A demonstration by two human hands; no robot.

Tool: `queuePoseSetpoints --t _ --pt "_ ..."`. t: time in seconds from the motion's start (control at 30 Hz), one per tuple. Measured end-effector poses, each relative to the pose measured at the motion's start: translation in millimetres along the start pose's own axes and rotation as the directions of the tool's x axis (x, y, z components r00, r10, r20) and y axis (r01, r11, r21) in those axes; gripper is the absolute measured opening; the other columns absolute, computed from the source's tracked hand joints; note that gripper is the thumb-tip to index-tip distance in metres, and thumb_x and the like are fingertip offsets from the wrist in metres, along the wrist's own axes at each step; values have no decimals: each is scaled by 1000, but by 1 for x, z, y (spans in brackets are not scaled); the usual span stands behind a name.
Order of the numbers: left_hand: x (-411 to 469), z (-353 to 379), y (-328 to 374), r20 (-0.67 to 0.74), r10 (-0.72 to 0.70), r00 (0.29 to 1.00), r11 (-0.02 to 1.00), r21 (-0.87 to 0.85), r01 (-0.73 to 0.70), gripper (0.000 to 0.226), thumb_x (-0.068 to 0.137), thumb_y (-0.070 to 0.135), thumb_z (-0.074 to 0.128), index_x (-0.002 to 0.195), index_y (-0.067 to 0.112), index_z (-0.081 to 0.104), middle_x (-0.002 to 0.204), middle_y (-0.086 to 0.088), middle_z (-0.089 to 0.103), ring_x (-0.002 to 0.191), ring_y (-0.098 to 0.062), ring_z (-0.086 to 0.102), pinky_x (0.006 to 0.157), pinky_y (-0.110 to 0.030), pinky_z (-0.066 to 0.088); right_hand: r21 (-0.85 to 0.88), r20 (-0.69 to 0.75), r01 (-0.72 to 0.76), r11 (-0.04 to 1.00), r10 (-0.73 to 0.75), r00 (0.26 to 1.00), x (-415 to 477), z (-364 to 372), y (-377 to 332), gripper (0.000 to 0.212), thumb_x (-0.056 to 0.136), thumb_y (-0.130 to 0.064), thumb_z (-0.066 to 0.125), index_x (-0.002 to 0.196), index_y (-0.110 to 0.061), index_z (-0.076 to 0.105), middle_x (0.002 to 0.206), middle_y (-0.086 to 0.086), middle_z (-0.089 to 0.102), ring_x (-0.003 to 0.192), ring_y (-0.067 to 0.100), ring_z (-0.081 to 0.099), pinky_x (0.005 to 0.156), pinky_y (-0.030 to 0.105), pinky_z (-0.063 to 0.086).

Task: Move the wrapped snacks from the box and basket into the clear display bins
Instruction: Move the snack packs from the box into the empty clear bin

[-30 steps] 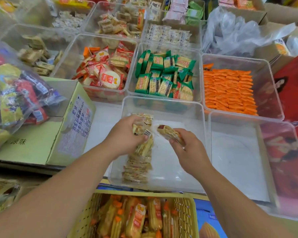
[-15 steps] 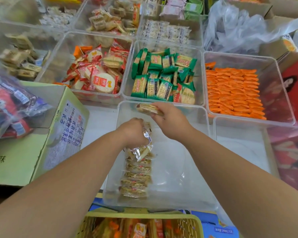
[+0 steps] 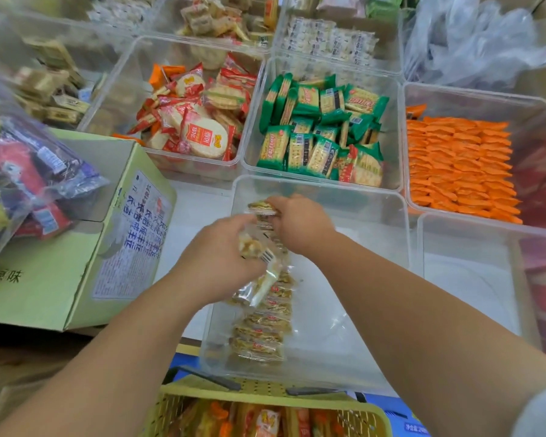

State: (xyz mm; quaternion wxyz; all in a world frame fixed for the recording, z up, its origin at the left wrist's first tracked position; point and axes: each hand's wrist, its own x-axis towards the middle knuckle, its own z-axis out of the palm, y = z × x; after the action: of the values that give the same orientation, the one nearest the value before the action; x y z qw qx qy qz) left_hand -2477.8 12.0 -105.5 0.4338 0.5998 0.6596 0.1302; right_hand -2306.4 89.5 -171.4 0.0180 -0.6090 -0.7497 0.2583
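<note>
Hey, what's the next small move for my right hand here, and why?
Probably lay the packet that the right hand pinches at the far end of the row in the clear bin: it is poised there, and the left hand holds a bundle to follow.

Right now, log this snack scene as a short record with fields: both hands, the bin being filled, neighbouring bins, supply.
Left hand: holds a bunch of clear-wrapped snacks over the bin
Right hand: pinches one packet at the bin's far end
Bin being filled: clear, one row of packets along its left side
Bins behind: red rice crackers, green crackers, orange packs
Supply: yellow basket nearest the camera, green box at left
</note>
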Motion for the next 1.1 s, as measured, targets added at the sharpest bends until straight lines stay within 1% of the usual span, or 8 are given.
queuePoseSetpoints --t 0.17,0.3,0.4,0.5,0.63,0.8,0.93,1.1 --pt "-21 -10 -31 -179 -244 953 883 -446 142 60 83 23 81 132 48 56 124 23 56 83 -7 66 55 -26 50 448 -89 -152 881 213 973 -9 1 -2 38 84 -49 45 75 -16 63 68 0 59 65 19 52 58 30 34" --pt "-30 1 -39 -3 -257 966 813 -541 215 71 86 17 78 142 50 50 124 27 51 86 3 56 48 -18 48 750 13 -329 574 484 875 -10 12 10 38 82 -49 73 99 -15 70 95 1 70 91 21 63 68 33 46" --pt "-30 2 -39 35 -261 965 802 -548 237 78 83 18 80 146 53 48 131 18 44 92 14 44 62 -19 43 798 195 -426 426 486 852 -9 17 14 88 70 -69 76 134 -10 59 128 3 63 114 26 60 87 39 45" --pt "-28 2 -36 20 -257 966 818 -527 229 82 81 18 82 148 51 47 146 6 45 92 11 51 65 -19 42 829 288 -440 346 410 865 -10 18 12 102 55 -76 77 131 -11 56 130 5 64 110 23 63 95 43 52" --pt "-28 5 -34 14 -265 964 813 -535 231 82 82 16 80 150 49 45 158 1 40 77 16 57 56 -17 48 804 280 -449 389 419 864 -9 21 12 118 47 -80 77 138 -9 52 128 8 64 113 27 64 102 50 52" --pt "-29 2 -38 38 -256 966 805 -545 235 80 83 16 80 147 50 47 158 1 39 108 -3 55 66 -20 44 756 302 -503 418 459 835 4 19 17 75 59 -80 76 101 -19 63 103 -3 65 92 17 61 85 42 58" --pt "-28 2 -40 51 -248 967 815 -528 237 81 82 16 80 147 52 46 154 4 41 115 -11 58 64 -20 47 704 296 -554 444 526 797 13 21 10 100 50 -82 78 119 -11 63 112 4 65 98 26 64 87 46 59" --pt "-27 1 -41 71 -263 962 824 -503 262 82 82 17 80 147 54 45 156 5 40 110 -5 57 60 -17 46 697 243 -565 441 597 765 17 27 3 106 35 -87 76 109 -12 65 97 2 68 85 24 66 83 44 60"
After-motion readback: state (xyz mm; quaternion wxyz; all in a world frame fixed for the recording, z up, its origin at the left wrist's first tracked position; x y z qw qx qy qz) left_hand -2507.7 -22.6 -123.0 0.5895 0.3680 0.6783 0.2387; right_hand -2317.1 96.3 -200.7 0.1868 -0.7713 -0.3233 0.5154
